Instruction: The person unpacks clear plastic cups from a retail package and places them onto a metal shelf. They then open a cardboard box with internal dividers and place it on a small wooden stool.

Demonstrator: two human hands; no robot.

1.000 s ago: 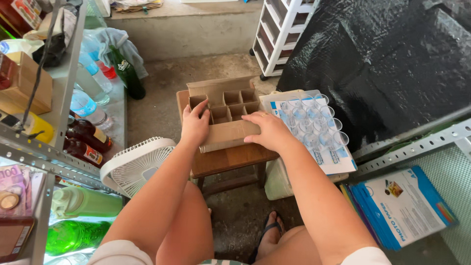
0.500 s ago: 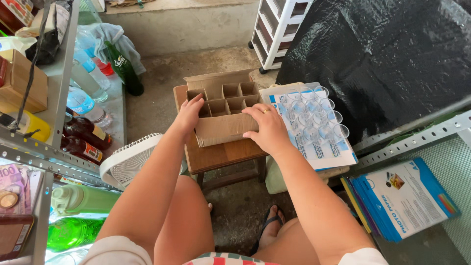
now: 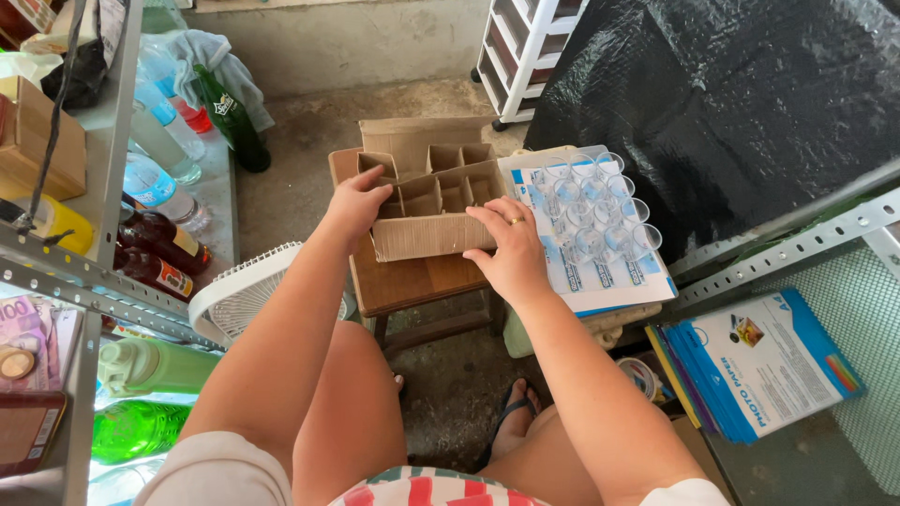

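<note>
Both hands on the cardboard divider box (image 3: 427,201), which sits on the small wooden table (image 3: 412,281).

Left hand (image 3: 356,201): fingers hooked over the box's left rim, grip closed on that cardboard edge near the corner cell. Half a second back it lay further along the rim, so it has slid left toward the corner.

Right hand (image 3: 511,248): palm flat against the front-right wall, fingers spread and pressing (ring on one finger), not pinching. It sits lower on the front wall than a second ago.

Box has shifted slightly between frames and looks squared up against the table front; cells appear empty, flaps open at the back. My read: hands are steadying or re-seating the box, not lifting it.

Just right of the box: tray of clear small cups (image 3: 600,211) on a printed sheet, touching or nearly touching the box side, untouched.

Around: white fan (image 3: 248,300) lower left, bottles on the metal shelf (image 3: 159,234), black plastic sheet (image 3: 731,112) right.
</note>
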